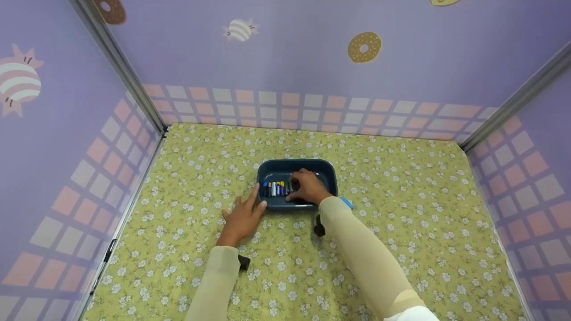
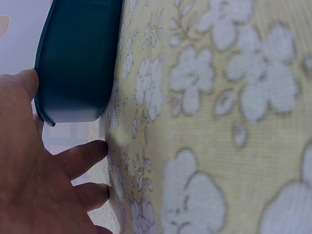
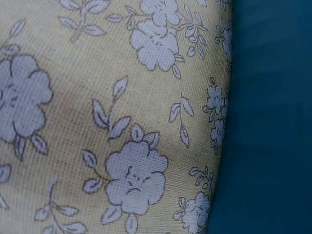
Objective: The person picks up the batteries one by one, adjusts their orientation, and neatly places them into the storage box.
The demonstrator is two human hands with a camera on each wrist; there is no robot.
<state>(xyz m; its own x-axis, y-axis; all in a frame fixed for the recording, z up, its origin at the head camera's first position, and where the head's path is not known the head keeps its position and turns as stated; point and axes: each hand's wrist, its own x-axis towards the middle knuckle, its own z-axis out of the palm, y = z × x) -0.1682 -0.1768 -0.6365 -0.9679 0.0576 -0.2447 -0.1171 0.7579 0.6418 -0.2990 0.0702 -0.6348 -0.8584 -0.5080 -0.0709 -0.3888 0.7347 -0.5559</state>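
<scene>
A dark teal plastic bin (image 1: 296, 163) stands on the flowered cloth. Inside it, toward the left, lies a row of small coloured cylinders that look like batteries (image 1: 274, 189), side by side. My right hand (image 1: 308, 186) reaches into the bin at the row's right end. Its thumb and fingers pinch a dark battery (image 1: 289, 187) there, partly hidden by the hand. With fingers spread, my left hand (image 1: 243, 216) touches the bin's near left corner. In the left wrist view, the thumb side of this hand meets the bin's rim (image 2: 37, 92). The right wrist view shows no hand, only cloth and the bin's wall (image 3: 268, 146).
A small light-blue object (image 1: 346, 203) lies on the cloth just right of the bin. The yellow flowered cloth (image 1: 200, 178) covers the surface. Purple printed panels (image 1: 294, 67) enclose it at the back and both sides, with metal posts (image 1: 129, 67) at the corners.
</scene>
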